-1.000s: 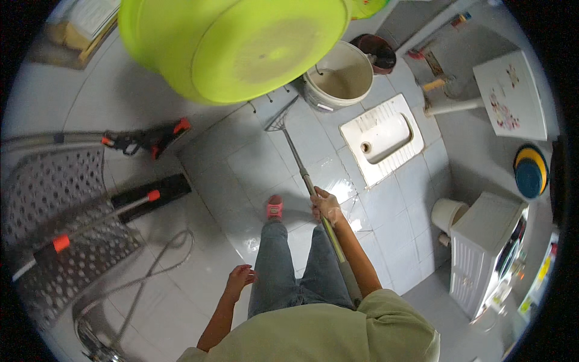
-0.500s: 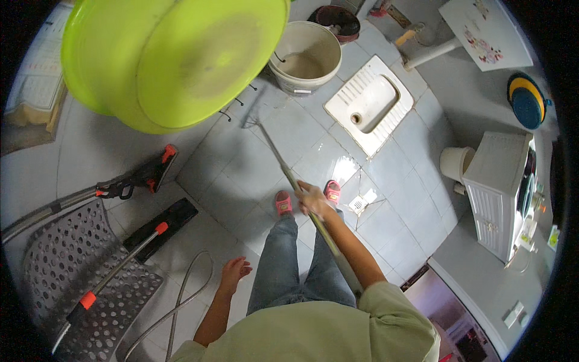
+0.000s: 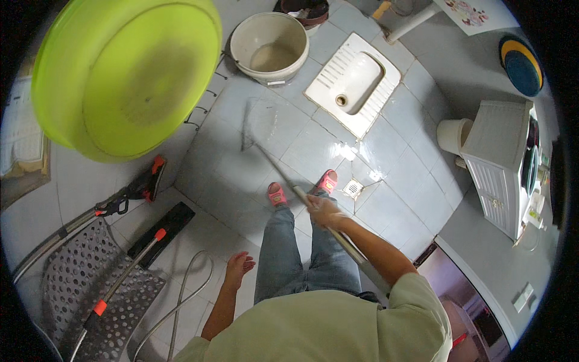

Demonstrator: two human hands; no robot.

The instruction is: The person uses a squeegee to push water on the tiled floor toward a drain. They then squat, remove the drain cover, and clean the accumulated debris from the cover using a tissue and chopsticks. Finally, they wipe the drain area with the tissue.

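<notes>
My right hand (image 3: 325, 212) is closed round the pale shaft of a long-handled floor tool (image 3: 278, 169). The shaft runs back under my right forearm. Its thin, dark head (image 3: 246, 128) rests on the grey tiles ahead of my feet, too smeared by motion to tell its kind. My left hand (image 3: 240, 265) hangs beside my left thigh, fingers loosely bent and apart, with nothing in it. Pink slippers (image 3: 277, 194) are on my feet.
Ahead are a white bucket (image 3: 269, 45), a squat toilet (image 3: 356, 84) and a floor drain (image 3: 353, 188). A green basin (image 3: 145, 84) hangs at far left above a black-and-red mop (image 3: 148, 184) and perforated grey mat (image 3: 84, 265). A hose (image 3: 181, 301) loops nearby; a white cabinet (image 3: 497, 175) stands right.
The tool's head has swept across the tiles, away from the bucket and nearer to me. My right hand has shifted slightly right and back with the shaft; the view has turned a little.
</notes>
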